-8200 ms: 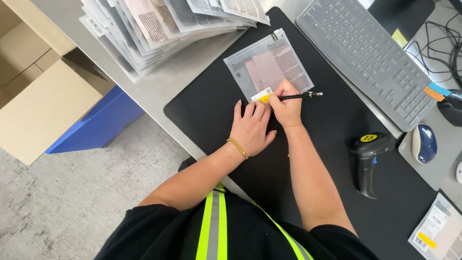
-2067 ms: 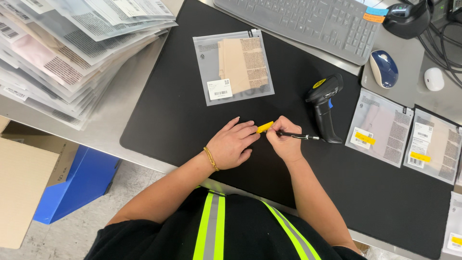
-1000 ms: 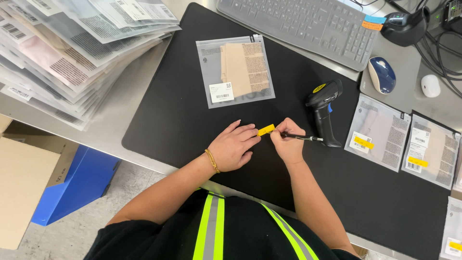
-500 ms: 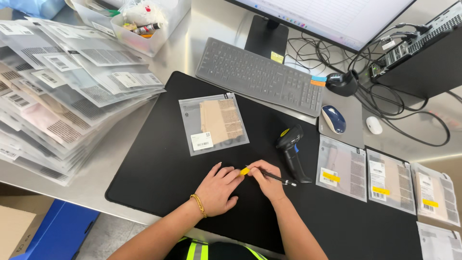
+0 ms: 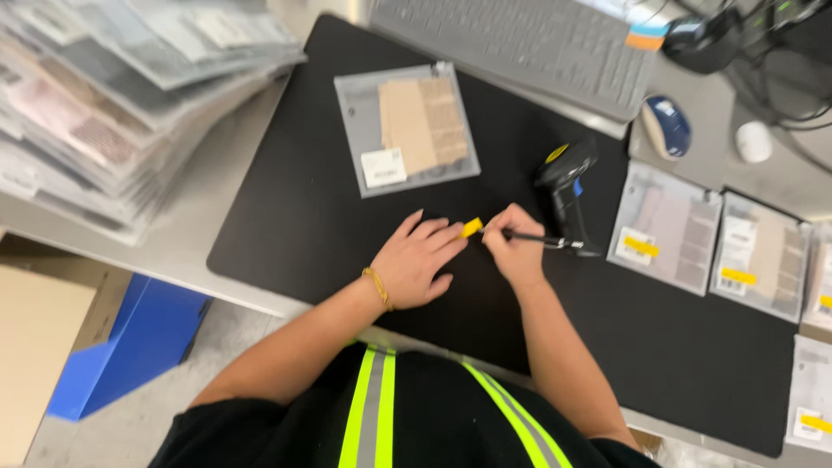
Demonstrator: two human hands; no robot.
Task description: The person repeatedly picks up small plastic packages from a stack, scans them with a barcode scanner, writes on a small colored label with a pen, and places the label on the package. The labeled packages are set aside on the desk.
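Black desk mat (image 5: 295, 225), smooth and matte, covers the bench. Slumped stack of clear plastic sleeves (image 5: 113, 95) at far left. 1 flat clear sleeve (image 5: 406, 130) holds tan swatches and a white label. Left hand (image 5: 416, 264) lies flat, fingertips pinning a small yellow sticker (image 5: 471, 228). Right hand (image 5: 513, 251) grips a thin black pen (image 5: 542, 240) beside the sticker.

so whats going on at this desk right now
A person in a hi-vis vest works at a black desk mat. The left hand lies flat on the mat, fingertips at a small yellow label, while the right hand holds a pen to it. A clear sample bag lies just beyond the hands, a barcode scanner beside them, and more bags with yellow labels sit to the right.
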